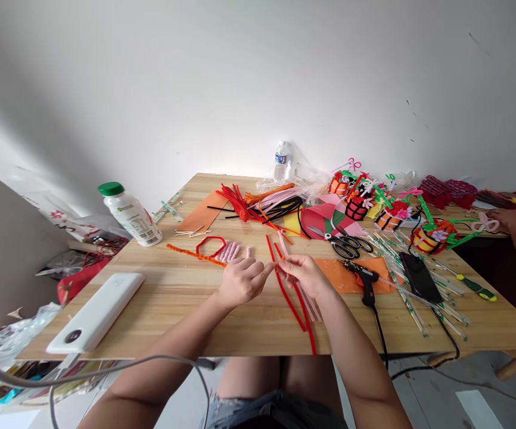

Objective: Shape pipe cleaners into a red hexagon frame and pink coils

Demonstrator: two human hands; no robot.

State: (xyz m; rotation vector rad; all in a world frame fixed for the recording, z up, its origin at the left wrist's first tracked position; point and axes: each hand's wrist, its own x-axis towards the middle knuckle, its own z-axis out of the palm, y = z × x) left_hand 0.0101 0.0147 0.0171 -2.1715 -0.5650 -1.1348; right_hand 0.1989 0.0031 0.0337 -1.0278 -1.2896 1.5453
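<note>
My left hand [245,282] is closed over the table, fingers curled around a twisted orange pipe cleaner [193,254] that sticks out to the left. Thumb and forefinger of my right hand [303,275] pinch close to the left fingertips, where a bit of orange shows; the fingers hide most of that end. Beneath and between the hands lie red pipe cleaners [291,301] and pale pink ones [312,305]. Just beyond my left hand are a red hexagon of pipe cleaner [210,239] and several small pink coils [230,251].
A glue gun [365,279] on orange sheet, black scissors [345,243], a phone [420,277] and a screwdriver [476,288] lie to the right. Finished pipe-cleaner baskets [389,217] stand behind. Left are a white bottle [130,215] and a power bank [97,313]. Another person's hand [508,220] is far right.
</note>
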